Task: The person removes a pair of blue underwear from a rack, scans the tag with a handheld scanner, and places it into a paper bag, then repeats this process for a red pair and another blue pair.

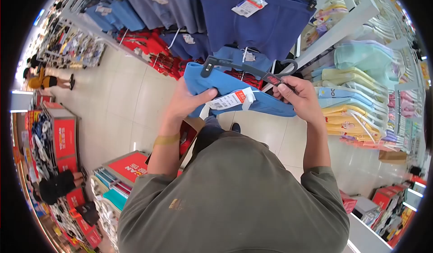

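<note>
A blue folded garment (pixel 270 105), like a pair of boxer briefs, is held up in front of my chest. My left hand (pixel 184 100) grips its left end, thumb on top near a white and red price tag (pixel 228 100). A black clip hanger (pixel 239 66) lies along the garment's upper edge, one clip at the left and its hook curling up at the right. My right hand (pixel 301 98) is closed around the hanger's right part, by a dark label with red print. Its fingers partly cover the hanger's end.
Ahead stands a rack of hanging navy briefs (pixel 257 23), grey-blue and red ones around them. Pastel children's shirts (pixel 356 95) hang to the right. Red-topped display boxes (pixel 128 167) stand at my lower left. Tiled floor (pixel 108 99) runs left, where a person (pixel 49 80) is visible.
</note>
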`<action>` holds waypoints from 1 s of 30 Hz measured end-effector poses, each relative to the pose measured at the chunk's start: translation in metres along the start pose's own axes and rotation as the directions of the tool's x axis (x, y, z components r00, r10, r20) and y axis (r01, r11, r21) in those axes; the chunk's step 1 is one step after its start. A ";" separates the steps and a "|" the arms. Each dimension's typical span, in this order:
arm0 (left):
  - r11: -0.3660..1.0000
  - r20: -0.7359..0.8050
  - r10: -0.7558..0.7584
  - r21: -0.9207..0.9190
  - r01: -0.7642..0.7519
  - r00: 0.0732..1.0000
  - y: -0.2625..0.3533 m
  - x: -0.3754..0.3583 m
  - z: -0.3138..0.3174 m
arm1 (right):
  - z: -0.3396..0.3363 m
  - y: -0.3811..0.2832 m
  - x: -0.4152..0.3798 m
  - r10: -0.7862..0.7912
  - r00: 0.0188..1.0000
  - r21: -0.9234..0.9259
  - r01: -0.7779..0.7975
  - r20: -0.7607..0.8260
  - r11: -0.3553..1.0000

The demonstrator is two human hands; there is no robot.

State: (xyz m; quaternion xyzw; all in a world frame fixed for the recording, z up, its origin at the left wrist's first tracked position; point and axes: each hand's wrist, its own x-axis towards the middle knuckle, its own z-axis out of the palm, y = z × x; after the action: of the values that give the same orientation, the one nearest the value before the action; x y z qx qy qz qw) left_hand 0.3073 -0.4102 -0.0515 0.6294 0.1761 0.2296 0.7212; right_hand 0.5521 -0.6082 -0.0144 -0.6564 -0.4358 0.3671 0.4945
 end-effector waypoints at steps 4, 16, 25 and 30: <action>0.984 0.017 -0.036 -0.172 0.039 0.999 0.009 -0.018 0.036 | 0.009 -0.001 -0.001 -0.015 1.000 -0.126 0.018 0.025 0.992; 0.940 -0.231 -0.200 -0.321 0.120 0.952 0.014 -0.050 0.027 | 0.073 -0.091 0.006 -0.663 0.746 -0.636 0.483 -0.062 0.602; 0.993 -0.073 -0.044 -0.109 0.036 0.996 0.006 -0.059 -0.009 | 0.164 -0.084 0.057 -0.499 0.857 -0.195 0.515 0.129 0.835; 0.984 -0.095 -0.095 -0.159 0.079 0.991 0.008 -0.063 -0.022 | 0.173 -0.078 0.067 -0.452 0.877 -0.188 0.477 0.161 0.858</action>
State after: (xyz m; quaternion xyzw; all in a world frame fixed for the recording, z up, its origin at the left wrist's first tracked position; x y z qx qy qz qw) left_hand 0.2421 -0.4259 -0.0492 0.5506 0.2215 0.2428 0.7673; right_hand 0.4017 -0.4788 0.0162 -0.5613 -0.6463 0.2215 0.4671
